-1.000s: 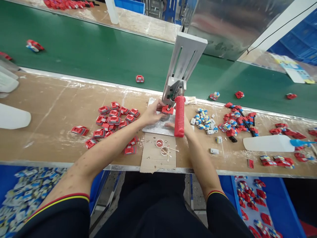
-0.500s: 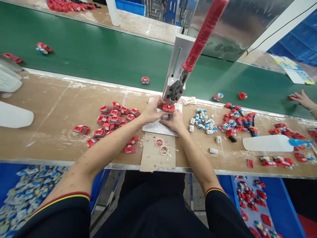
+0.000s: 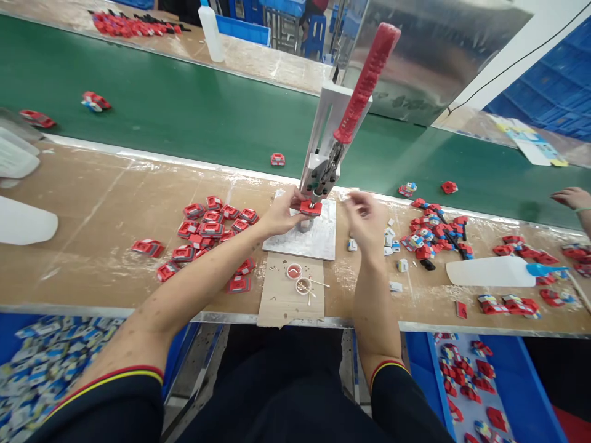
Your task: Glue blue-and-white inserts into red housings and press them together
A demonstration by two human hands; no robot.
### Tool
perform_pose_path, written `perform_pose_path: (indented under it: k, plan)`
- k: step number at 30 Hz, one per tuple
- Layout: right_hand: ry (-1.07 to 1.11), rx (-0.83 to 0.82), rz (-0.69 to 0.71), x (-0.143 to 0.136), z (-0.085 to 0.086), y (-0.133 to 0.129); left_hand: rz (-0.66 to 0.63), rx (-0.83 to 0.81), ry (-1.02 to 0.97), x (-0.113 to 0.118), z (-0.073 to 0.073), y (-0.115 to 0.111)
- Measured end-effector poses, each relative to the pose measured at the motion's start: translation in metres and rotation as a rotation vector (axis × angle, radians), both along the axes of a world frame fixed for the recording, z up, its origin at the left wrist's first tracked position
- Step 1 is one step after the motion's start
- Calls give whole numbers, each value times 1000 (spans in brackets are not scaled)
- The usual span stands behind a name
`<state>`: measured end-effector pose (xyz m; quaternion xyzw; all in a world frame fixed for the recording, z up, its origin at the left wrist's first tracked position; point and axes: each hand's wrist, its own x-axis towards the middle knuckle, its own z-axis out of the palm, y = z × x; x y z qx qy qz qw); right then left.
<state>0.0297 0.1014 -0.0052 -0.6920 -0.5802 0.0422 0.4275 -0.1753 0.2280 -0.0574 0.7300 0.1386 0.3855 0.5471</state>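
Resting beneath the tip of an upright toggle clamp (image 3: 327, 166), a red part (image 3: 311, 209) is held at its left side by the left hand (image 3: 282, 215), whose thumb and fingers are closed on it. The clamp's red handle (image 3: 367, 83) is tilted up and to the right, and is touched by neither hand. The right hand (image 3: 367, 221) is raised to the right of the metal plate (image 3: 318, 240), well apart from the left hand and near the white and blue pieces (image 3: 390, 240). It is blurred, so whether anything is held in it, or how far its fingers are closed, cannot be told.

Below the plate, a sheet of cardboard (image 3: 281, 311) is laid on the table (image 3: 101, 215), with 2 small round cups (image 3: 294, 271) and some cotton swabs (image 3: 318, 283) on it. To the left, red and grey parts (image 3: 211, 229) are heaped. To the right, a mixed heap of red, blue and black pieces (image 3: 434, 231) is seen beside a white bottle (image 3: 489, 271) lying on its side. On the green belt (image 3: 184, 117), 5 pieces are spread out, and another person's hand (image 3: 572, 198) is seen above its right end.
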Motion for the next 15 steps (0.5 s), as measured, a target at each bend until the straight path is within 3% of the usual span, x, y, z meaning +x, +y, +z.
perform_pose_path:
  k: [2,4,6,8,11,15]
  plan:
    - [9,339,-94,5,46,2,-4,4,16,-1,1,0]
    - [-14,624,-21,-2,95,16,-4,9,24,-1,1,0]
    - [-74,671,156,-18,136,36,2,10,22,-2,1,0]
    - [-93,624,305,-37,163,52,13,7,31,-2,-1,-1]
    - [-90,596,419,-58,174,57,22,2,66,-2,-7,-2]
    - [-50,759,543,-67,160,34,32,4,72,-1,-14,-3]
